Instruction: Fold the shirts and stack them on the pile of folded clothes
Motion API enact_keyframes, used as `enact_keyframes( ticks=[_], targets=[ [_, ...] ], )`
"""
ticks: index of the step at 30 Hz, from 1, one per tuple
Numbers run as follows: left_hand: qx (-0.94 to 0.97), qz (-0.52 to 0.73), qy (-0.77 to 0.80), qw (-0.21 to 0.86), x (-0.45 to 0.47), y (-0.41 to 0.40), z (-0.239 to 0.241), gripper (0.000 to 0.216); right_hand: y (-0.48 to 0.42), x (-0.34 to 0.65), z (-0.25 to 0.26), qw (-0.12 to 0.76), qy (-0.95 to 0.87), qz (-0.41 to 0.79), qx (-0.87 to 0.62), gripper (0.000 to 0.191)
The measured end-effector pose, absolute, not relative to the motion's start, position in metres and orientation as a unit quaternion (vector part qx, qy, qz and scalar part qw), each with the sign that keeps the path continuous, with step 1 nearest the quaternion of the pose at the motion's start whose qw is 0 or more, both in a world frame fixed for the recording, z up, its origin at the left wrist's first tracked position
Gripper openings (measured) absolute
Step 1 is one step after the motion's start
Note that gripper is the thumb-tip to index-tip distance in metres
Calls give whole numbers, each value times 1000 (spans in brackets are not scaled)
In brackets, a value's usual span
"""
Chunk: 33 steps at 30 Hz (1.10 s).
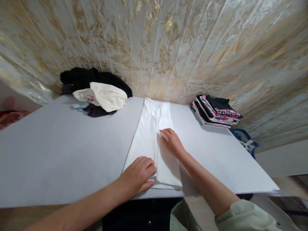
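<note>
A white top [144, 144] lies lengthwise on the white table, its neck end toward the wall and its hem toward me. Both its sides are folded inward, and their edges meet along a line down the middle. My left hand [138, 175] is closed near the hem, fingers bent over the inner edge of the left fold and thumb low beside it. Farther up, my right hand [172, 142] pinches the inner edge of the right fold, its fingertips close to the middle line. The cloth under both hands is partly hidden.
At the back left is a loose heap of clothes, with a cream garment [110, 98] over black ones [96, 78]. A neat stack of folded clothes [216, 110] stands at the back right. A patterned curtain [154, 48] hangs behind the table [72, 154]. A blue item [245, 139] is beyond its right edge.
</note>
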<state>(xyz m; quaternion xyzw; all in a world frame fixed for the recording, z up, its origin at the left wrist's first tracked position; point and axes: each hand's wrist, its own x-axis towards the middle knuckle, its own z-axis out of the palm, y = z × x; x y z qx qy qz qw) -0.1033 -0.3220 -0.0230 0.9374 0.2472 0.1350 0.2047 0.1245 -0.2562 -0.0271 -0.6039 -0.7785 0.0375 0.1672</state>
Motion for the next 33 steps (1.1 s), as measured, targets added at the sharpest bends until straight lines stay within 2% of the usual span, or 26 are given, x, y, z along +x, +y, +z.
enact_keyframes(
  ticks=[3, 17, 22, 25, 29, 31, 33],
  targets=[
    [939, 122, 266, 182, -97, -324, -28, 2, -261, 122, -19, 146, -794, 54, -588, 28],
    [912, 136, 300, 246, -112, -325, -15, 13, -262, 118, -4, 35, -820, 5, -571, 15],
    [906, 123, 307, 263, -107, -325, -22, 10, -257, 112, -1, 70, -811, -9, -581, 17],
    [901, 120, 310, 277, -108, -325, -22, 9, -256, 109, -8, 76, -825, 20, -560, 24],
    [888, 161, 311, 298, -110, -328, -22, 6, -259, 118, -13, 157, -799, 55, -578, 37],
    [889, 183, 301, 293, -108, -329, -24, 14, -260, 125, -13, 200, -775, 50, -597, 38],
    [899, 177, 290, 278, -104, -331, -25, 27, -259, 130, -15, 201, -768, 38, -607, 37]
  ],
)
